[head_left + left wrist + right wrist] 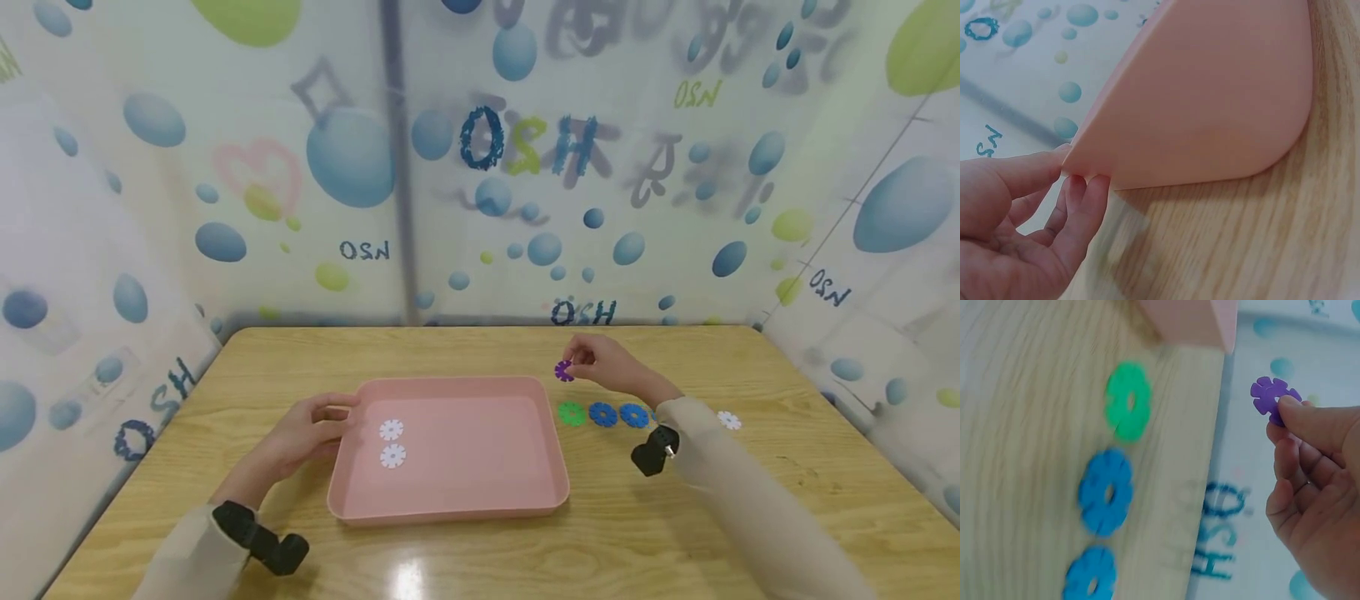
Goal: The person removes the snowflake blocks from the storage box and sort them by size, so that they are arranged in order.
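A purple notched plastic disc point(1266, 397), a snowflake-shaped building piece, is pinched between thumb and finger of my right hand point(607, 364). That hand holds it above the table, beyond the right back corner of the pink tray point(480, 450). My left hand point(1029, 225) grips the tray's left rim near its back corner, fingertips against the outer wall. Two white discs point(392, 456) lie inside the tray on its left side. Right of the tray, a green disc point(572, 413) and blue discs point(603, 415) lie in a row, partly hidden by my right arm.
Another white disc point(728, 420) lies farther right, beyond the right sleeve. The wooden table point(480, 558) reaches back to a patterned curtain point(465, 208), which also stands along both sides. Black wrist cameras point(258, 537) are strapped over the sleeves.
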### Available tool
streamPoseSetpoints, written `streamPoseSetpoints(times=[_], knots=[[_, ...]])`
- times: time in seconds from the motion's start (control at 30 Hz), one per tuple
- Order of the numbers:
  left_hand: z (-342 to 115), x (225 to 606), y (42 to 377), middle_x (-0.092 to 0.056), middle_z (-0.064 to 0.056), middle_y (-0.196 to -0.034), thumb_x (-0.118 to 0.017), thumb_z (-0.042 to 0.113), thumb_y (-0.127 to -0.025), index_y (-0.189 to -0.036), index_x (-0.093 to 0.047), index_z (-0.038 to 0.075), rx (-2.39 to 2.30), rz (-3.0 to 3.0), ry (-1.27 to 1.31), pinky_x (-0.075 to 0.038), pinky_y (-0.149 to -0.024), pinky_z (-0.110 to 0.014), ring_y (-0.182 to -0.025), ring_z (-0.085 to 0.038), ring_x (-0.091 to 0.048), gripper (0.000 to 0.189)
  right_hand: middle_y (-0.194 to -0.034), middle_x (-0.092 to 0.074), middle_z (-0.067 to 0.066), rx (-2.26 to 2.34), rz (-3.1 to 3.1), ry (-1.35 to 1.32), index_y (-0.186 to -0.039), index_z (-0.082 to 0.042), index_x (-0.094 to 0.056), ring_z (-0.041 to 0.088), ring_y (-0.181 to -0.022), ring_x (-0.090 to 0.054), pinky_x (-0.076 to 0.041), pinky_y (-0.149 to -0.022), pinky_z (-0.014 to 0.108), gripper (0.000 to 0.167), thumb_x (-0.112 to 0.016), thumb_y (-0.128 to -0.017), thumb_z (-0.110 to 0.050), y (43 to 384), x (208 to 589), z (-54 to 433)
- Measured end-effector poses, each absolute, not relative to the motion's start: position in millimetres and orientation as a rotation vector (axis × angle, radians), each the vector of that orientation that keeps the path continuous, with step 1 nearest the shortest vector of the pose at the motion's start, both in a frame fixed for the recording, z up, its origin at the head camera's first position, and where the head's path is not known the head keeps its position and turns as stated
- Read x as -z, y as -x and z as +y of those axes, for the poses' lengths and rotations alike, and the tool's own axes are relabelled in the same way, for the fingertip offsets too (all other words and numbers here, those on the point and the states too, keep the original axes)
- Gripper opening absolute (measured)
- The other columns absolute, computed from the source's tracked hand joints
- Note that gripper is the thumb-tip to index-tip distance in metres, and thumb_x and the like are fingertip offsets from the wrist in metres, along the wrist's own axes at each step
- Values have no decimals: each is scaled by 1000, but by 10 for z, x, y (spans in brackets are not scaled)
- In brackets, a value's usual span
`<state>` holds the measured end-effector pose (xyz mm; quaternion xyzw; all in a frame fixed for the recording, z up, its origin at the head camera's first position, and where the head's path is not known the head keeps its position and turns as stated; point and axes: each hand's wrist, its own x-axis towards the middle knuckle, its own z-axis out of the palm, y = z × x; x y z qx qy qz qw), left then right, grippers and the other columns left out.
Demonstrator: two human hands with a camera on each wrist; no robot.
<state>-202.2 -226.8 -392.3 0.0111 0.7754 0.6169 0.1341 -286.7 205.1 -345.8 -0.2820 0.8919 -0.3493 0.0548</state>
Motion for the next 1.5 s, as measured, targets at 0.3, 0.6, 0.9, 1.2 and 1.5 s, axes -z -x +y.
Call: streamPoseSetpoints(times=[0.3, 0.6, 0.9, 1.2, 1.5], knots=[[-2275, 3930, 2041, -42, -27, -123, -54, 5, -91, -131, -40, -6, -1769, 2259, -19, -51, -81, -36, -98, -25, -56, 44, -80, -54, 7, 1053, 2785, 727, -94, 4, -55, 19, -70, -48, -44, -61, 26, 9, -58, -88, -1, 2801, 3525, 2578], [-2285, 3942, 2043, -40, -28, -125, -53, 4, -92, -131, -40, -6, -1776, 2249, -24, -51, -81, -35, -100, -25, -55, 43, -79, -58, 14, 1074, 2860, 563, -96, 7, -52, 30, -70, -53, -46, -59, 26, 13, -58, -88, -1, 2676, 3581, 3079], [-2278, 3929, 2051, -40, -28, -125, -53, 5, -92, -131, -40, -6, -1778, 2245, -19, -50, -82, -36, -100, -25, -55, 43, -81, -59, 15, 1043, 2911, 334, -101, 10, -52, 27, -71, -54, -46, -59, 29, 21, -58, -89, -7, 2575, 3645, 3566], [-2275, 3914, 2028, -41, -27, -125, -54, 6, -91, -132, -39, -5, -1769, 2247, -12, -50, -82, -35, -99, -24, -55, 45, -84, -60, 13, 979, 2965, 93, -105, 14, -53, 19, -73, -53, -45, -57, 25, 32, -61, -88, -12, 2453, 3795, 4032], [-2283, 3924, 2031, -41, -27, -125, -55, 6, -91, -132, -39, -5, -1772, 2250, -17, -51, -81, -35, -99, -24, -55, 45, -85, -59, 13, 991, 2966, -6, -107, 17, -49, 13, -71, -52, -47, -57, 24, 38, -58, -89, -16, 2363, 3919, 4369]])
